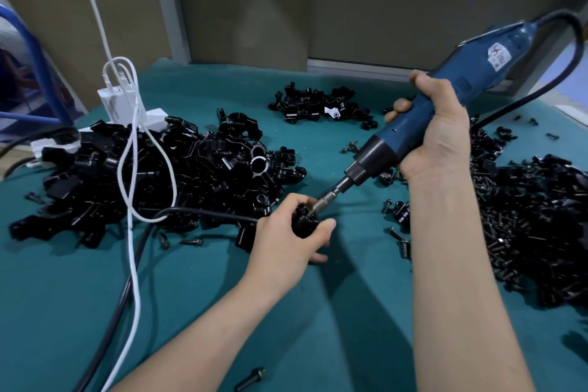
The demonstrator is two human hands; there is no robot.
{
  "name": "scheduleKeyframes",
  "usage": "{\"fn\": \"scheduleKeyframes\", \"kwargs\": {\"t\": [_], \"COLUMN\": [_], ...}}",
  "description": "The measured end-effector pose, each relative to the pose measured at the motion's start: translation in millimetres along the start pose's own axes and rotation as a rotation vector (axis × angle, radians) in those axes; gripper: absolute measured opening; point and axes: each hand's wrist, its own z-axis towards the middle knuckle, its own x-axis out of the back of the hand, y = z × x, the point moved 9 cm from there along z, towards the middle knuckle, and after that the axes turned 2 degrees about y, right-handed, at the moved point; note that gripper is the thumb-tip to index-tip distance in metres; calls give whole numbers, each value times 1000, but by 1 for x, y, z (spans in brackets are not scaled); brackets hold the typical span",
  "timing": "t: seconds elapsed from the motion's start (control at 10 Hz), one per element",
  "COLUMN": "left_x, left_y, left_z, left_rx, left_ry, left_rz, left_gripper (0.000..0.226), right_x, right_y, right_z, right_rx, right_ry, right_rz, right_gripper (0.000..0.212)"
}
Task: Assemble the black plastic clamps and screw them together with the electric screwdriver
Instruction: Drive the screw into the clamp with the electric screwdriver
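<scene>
Electric screwdriver (445, 105) slants upper-right to lower-left, bit into clamp (304, 221).

Black clamp (304, 222) held; blue screwdriver (445, 105) tilted, bit touching.

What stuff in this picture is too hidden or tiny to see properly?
All in the head view:
- The clamp: mostly wrapped by the left hand, so its shape is unclear.
- Whether a screw sits under the bit: hidden where the electric screwdriver meets the clamp.
- The label on the screwdriver: too small to read.
- The screw pile: cut off by the right edge.
</scene>
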Motion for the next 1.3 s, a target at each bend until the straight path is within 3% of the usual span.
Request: {"fn": "scheduleKeyframes", "kwargs": {"t": [0.2,1.3], "left_x": [-1,1], "left_y": [-2,-6], "left_z": [0,2], "left_rx": [26,40], "left_ry": [-12,8], "left_rz": [-30,-6], "left_gripper": [16,20], "right_x": [-2,-7], "right_y": [3,12], "right_z": [-1,-2], "right_rx": [-15,-23], "right_ry": [-11,-16], "right_rz": [1,-20], "right_gripper": [24,29]}}
